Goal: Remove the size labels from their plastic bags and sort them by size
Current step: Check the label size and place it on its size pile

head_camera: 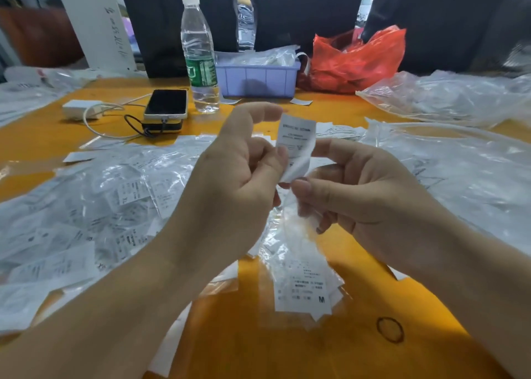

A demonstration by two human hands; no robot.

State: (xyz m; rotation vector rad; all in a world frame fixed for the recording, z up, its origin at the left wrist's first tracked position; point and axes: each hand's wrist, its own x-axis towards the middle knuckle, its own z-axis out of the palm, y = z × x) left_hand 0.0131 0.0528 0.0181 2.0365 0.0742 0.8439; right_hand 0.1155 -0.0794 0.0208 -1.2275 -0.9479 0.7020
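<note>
Step in hand: you are pulling one white printed size label [296, 140] out of its thin clear plastic bag [298, 235], held up above the orange surface [258, 335].
Left hand [238, 172]: your thumb and curled fingers pinch the label's left edge near its middle.
Right hand [350, 186]: your thumb and fingers pinch the bag's mouth just under the label; the bag hangs down from there.
Label: most of it stands clear above the bag; its lower end looks to be inside still.
Next move: I judge you must draw the two hands apart until the label slips free, then read its size.
Sorting: a white stack topped by an M label [304, 295] lies below; a heap of bagged labels [94, 206] waits to your left.
</note>
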